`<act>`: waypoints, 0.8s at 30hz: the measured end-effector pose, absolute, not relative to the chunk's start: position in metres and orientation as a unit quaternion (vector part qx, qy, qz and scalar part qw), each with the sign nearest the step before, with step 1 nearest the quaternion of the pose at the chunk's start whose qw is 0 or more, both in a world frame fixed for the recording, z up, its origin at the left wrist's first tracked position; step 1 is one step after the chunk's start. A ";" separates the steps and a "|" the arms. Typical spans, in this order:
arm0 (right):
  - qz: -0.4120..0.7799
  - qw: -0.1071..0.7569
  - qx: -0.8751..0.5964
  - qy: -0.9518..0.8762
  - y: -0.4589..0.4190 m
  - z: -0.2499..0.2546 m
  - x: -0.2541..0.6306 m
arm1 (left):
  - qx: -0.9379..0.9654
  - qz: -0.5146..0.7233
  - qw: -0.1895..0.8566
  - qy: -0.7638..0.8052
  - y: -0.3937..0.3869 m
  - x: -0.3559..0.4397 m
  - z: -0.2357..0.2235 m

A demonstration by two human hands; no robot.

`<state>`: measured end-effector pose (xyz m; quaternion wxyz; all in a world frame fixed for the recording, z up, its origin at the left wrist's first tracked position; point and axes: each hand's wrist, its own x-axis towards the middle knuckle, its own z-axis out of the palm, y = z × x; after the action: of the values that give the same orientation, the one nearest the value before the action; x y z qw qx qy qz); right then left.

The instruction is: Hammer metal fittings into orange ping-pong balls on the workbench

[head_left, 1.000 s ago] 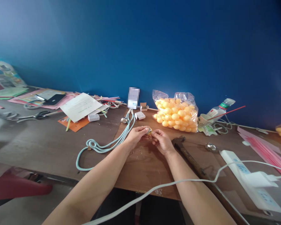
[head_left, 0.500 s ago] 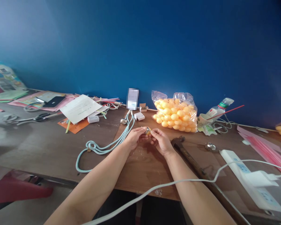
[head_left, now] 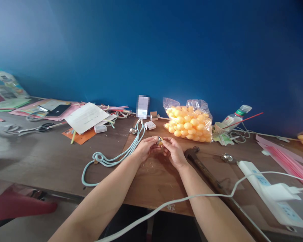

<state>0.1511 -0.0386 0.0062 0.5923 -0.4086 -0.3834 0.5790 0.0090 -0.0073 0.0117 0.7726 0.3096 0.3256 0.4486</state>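
Above the wooden table's middle, my left hand [head_left: 147,147] and my right hand [head_left: 173,151] meet with their fingers closed. Pinched between the fingertips of both is a small rounded silver-and-yellow piece [head_left: 160,140], too small to name exactly. My fingers cover part of it. A similar silvery patterned ball [head_left: 132,130] lies beyond my left hand, and another silvery ball [head_left: 226,157] sits to the right. Light blue cord [head_left: 121,158] runs in loops beside my left forearm. Just right of my right hand is the head of a hammer [head_left: 195,158].
A clear bag of orange-yellow balls [head_left: 188,126] stands by the blue wall. A white cable [head_left: 166,202] crosses over my right forearm from the power strip [head_left: 272,195]. Small boxes [head_left: 150,125], scissors [head_left: 42,127], paper [head_left: 87,117] and a bottle [head_left: 238,116] lie around.
Both hands stay in almost the same place, still holding the small piece. The near end of the white cable has shifted slightly to the right.
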 end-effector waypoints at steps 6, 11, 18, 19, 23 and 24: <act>0.549 0.594 -0.420 -0.411 -0.037 0.001 0.151 | 0.325 0.454 0.760 0.333 -0.009 0.012 0.012; 0.517 0.580 -0.445 -0.445 -0.035 -0.002 0.153 | 0.335 0.452 0.745 0.358 -0.013 0.013 0.016; 0.550 0.571 -0.448 -0.414 -0.037 0.003 0.152 | 0.328 0.453 0.751 0.350 -0.013 0.014 0.015; 0.559 0.571 -0.444 -0.405 -0.037 0.003 0.152 | 0.326 0.451 0.756 0.345 -0.013 0.014 0.015; 0.599 0.581 -0.403 -0.374 -0.038 0.006 0.153 | 0.310 0.441 0.781 0.315 -0.013 0.013 0.016; 0.605 0.585 -0.394 -0.370 -0.039 0.006 0.153 | 0.306 0.438 0.786 0.310 -0.013 0.012 0.016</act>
<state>0.1534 -0.0387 0.0064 0.5850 -0.3939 -0.3697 0.6049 0.0123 -0.0126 0.0164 0.7863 0.3060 0.3095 0.4385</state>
